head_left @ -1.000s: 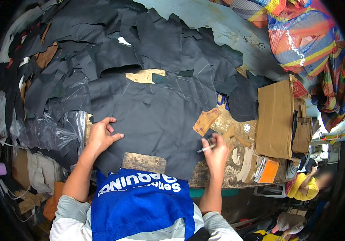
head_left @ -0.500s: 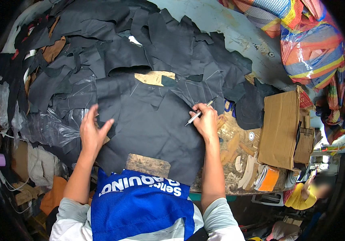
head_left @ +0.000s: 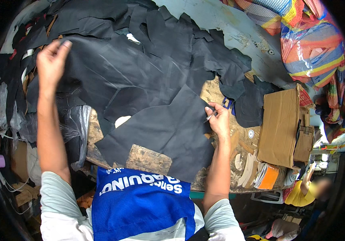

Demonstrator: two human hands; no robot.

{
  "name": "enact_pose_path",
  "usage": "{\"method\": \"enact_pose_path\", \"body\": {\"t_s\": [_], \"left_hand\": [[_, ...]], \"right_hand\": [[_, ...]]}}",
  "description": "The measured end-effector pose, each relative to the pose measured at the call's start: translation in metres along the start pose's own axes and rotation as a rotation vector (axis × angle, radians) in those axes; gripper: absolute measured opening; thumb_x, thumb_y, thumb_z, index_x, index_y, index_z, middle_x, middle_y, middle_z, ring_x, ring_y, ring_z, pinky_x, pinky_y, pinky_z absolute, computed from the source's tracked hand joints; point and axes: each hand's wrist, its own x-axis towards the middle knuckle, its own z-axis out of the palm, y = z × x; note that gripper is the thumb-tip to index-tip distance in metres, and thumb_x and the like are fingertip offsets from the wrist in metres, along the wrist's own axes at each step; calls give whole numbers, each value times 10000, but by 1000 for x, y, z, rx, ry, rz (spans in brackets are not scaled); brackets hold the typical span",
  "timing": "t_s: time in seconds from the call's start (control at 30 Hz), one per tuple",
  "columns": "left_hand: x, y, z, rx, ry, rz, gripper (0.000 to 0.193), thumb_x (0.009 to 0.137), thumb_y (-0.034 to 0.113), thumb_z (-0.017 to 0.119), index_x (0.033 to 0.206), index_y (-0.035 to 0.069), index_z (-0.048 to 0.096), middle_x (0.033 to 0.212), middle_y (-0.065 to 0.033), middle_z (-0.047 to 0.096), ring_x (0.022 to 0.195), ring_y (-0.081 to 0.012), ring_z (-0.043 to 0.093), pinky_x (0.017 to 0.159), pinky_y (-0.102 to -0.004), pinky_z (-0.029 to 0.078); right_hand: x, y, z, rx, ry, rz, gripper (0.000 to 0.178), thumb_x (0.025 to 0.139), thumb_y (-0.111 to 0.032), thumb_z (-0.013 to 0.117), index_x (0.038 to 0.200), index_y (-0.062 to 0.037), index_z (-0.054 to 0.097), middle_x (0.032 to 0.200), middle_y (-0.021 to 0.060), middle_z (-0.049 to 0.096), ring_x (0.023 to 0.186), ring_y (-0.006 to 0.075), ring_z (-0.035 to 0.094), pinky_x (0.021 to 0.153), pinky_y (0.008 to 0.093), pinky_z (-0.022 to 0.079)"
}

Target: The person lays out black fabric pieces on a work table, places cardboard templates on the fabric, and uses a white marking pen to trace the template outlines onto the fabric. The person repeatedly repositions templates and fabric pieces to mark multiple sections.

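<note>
A black sheet (head_left: 164, 128) lies on the wooden tabletop (head_left: 210, 90) directly in front of the person, its pointed top reaching away and bare wood showing at a rectangular gap along its near edge. Beyond it spreads a larger black piece (head_left: 132, 68) with pale streaks; where the two meet, I cannot tell whether they are joined.

The hands are far apart. The left hand (head_left: 53, 58), slightly blurred, has its thumb and fingertips drawn together on the larger piece's far left corner. The right hand (head_left: 219, 120) is curled around a slim pen (head_left: 210, 116) at the black sheet's right edge; whether it also grips that edge is unclear.

A small off-white piece (head_left: 122, 120) shows beside the sheet's left slope. To the right are a white disc (head_left: 251, 133), pale curved strips (head_left: 245, 173), an orange-faced stack (head_left: 267, 176) and a cardboard box (head_left: 279, 126). Clear plastic (head_left: 78, 128) hangs at the left, striped sacks (head_left: 315, 52) sit at the upper right, and a person in yellow (head_left: 303, 193) is farther off at lower right.
</note>
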Motion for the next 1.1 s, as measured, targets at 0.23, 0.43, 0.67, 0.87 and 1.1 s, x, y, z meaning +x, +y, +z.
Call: {"method": "enact_pose_path", "body": {"t_s": [0.23, 0.43, 0.67, 0.87, 1.1], "left_hand": [[50, -52, -41, 890, 142, 87, 544, 738, 308, 729, 1137, -32, 581, 817, -154, 644, 729, -245, 608, 716, -333, 481], [-85, -1, 39, 262, -443, 44, 718, 657, 301, 792, 1231, -4, 487, 996, -218, 620, 881, -309, 624, 770, -385, 497], [-116, 29, 63, 285, -681, -262, 567, 690, 122, 743, 1185, -20, 506, 905, -166, 638, 803, -262, 620, 758, -351, 484], [-43, 63, -13, 149, -781, 23, 179, 719, 26, 676, 881, -44, 642, 779, -75, 581, 739, -170, 559, 680, -304, 449], [66, 29, -99, 74, -539, -166, 262, 799, 109, 654, 1025, -10, 598, 903, -17, 611, 804, -89, 562, 747, -249, 459]], "right_hand": [[-2, -1, -1, -302, 23, -52, 191, 757, -137, 687, 912, -30, 658, 588, 110, 575, 566, 219, 558, 594, 343, 440], [-18, -29, -7, -105, -258, 39, 196, 751, -118, 695, 919, -28, 648, 757, 90, 640, 732, 180, 595, 675, 299, 454], [-50, -54, -22, 319, -232, -70, 118, 788, 4, 666, 900, -3, 628, 851, -2, 623, 785, 74, 533, 725, 225, 431], [3, -50, -2, 500, -65, -98, 163, 812, -1, 652, 964, 1, 590, 845, 5, 574, 764, 85, 516, 702, 219, 418], [66, -50, 83, 193, -104, 57, 186, 787, -45, 653, 965, -5, 616, 619, -21, 495, 576, 81, 460, 520, 249, 376]]}}
